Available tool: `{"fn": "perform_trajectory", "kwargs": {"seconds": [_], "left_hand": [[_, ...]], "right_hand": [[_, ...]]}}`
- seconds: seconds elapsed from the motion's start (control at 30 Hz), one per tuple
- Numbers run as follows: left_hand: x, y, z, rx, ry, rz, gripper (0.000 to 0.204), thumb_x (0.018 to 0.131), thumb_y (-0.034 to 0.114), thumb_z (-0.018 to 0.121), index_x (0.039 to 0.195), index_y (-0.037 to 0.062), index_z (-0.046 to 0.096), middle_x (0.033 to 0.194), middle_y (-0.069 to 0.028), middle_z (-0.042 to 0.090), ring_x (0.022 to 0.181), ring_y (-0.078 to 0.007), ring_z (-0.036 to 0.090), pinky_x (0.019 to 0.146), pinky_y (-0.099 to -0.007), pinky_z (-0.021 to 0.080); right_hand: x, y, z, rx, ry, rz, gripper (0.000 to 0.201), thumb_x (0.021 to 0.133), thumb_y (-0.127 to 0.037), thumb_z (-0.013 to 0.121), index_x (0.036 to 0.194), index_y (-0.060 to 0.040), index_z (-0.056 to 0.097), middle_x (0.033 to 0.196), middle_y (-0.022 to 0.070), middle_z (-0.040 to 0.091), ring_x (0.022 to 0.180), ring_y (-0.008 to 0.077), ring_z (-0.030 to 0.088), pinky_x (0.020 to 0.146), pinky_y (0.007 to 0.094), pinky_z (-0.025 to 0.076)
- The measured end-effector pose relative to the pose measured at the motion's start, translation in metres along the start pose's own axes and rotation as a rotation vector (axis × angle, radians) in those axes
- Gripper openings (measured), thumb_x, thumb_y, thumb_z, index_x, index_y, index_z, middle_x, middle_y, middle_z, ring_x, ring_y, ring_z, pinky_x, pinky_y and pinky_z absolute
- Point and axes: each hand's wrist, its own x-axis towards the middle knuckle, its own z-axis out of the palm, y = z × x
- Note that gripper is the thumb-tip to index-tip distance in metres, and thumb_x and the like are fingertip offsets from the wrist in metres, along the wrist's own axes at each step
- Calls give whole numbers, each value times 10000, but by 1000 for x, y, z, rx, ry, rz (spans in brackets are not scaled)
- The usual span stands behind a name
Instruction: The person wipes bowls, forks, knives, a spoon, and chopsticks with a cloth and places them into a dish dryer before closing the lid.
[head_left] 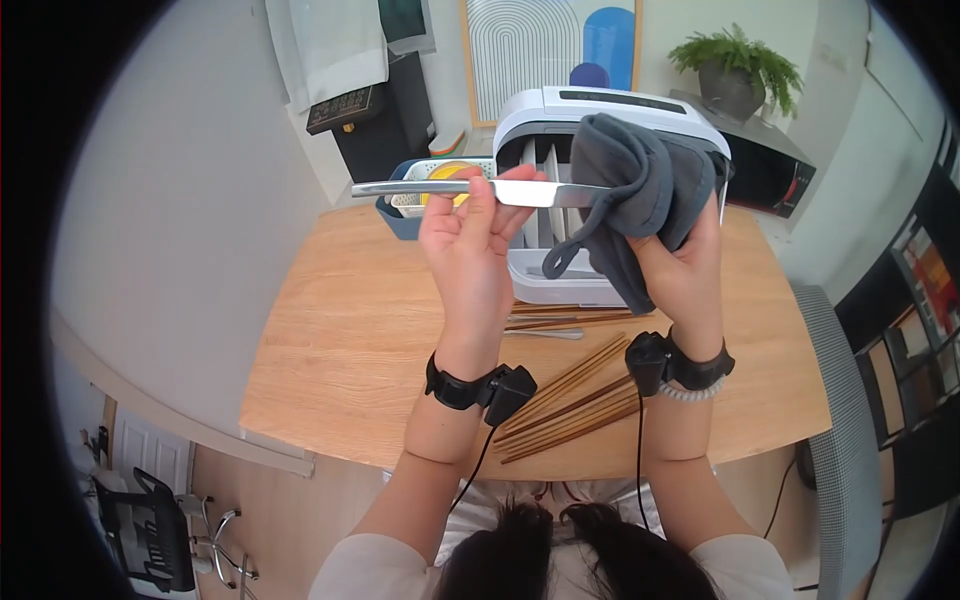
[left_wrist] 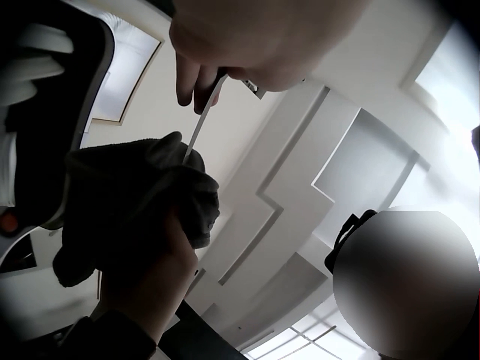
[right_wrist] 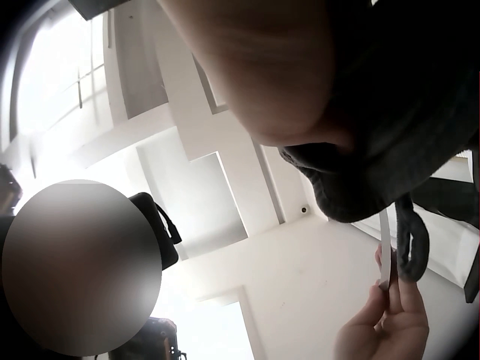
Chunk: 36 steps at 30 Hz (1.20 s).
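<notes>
My left hand [head_left: 468, 235] pinches a shiny metal table knife [head_left: 525, 193] between thumb and fingers, holding it level above the table. The knife's handle points left, and its right end goes into the folds of a dark grey cloth [head_left: 640, 180]. My right hand [head_left: 690, 265] grips that bunched cloth, which has a hanging loop at its lower left. The knife's tip is hidden inside it. In the right wrist view, the left hand [right_wrist: 386, 322] pinches the thin knife just below the cloth. In the left wrist view, the cloth [left_wrist: 135, 195] shows dark around the knife's end.
Behind the hands stands a white appliance [head_left: 570, 292] with an open front and upright plates inside. Several wooden chopsticks [head_left: 570, 400] lie on the wooden table [head_left: 340, 330], with metal cutlery [head_left: 550, 333] farther back. A blue basin [head_left: 405, 222] holding a white basket is at the back left.
</notes>
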Motion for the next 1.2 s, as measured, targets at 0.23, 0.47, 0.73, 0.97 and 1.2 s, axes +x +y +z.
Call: {"fn": "perform_trajectory", "kwargs": {"seconds": [0.23, 0.47, 0.73, 0.97, 1.2], "left_hand": [[-7, -7, 2, 236, -201, 199, 119, 895, 104, 494, 983, 23, 495, 939, -206, 619, 1014, -294, 575, 909, -364, 422], [-14, -4, 7, 710, -378, 275, 79, 796, 47, 580, 873, 38, 563, 1178, -97, 500, 1195, -309, 371, 992, -404, 273], [-12, 7, 14, 798, -246, 376, 136, 845, 99, 548, 960, 26, 546, 1167, -147, 481, 1165, -274, 400, 959, -344, 314], [-5, 12, -3, 786, -178, 394, 75, 818, 60, 578, 868, 7, 600, 834, -41, 593, 797, -92, 500, 727, -241, 391], [-20, 11, 9, 800, -430, 94, 49, 777, -6, 582, 814, 0, 613, 625, -20, 580, 536, -43, 495, 509, -179, 394]], "right_hand": [[-3, -2, -1, -41, -161, 119, 400, 719, 54, 540, 1104, -25, 460, 900, 133, 613, 854, 231, 608, 762, 292, 453], [-7, 9, 14, 17, -184, 168, 350, 708, 56, 519, 1047, -19, 471, 789, 171, 609, 739, 307, 621, 677, 312, 464], [-9, 18, 31, 308, 61, 206, 314, 753, 29, 589, 1049, 1, 489, 1012, 76, 581, 934, 163, 564, 795, 265, 444], [1, 18, 12, 774, 392, 459, 260, 800, 33, 525, 1058, 9, 504, 1003, 97, 585, 891, 189, 587, 799, 298, 480], [3, 32, -6, 820, 452, 431, 227, 806, 14, 542, 1032, 2, 529, 967, 80, 596, 866, 175, 587, 782, 293, 474]]}}
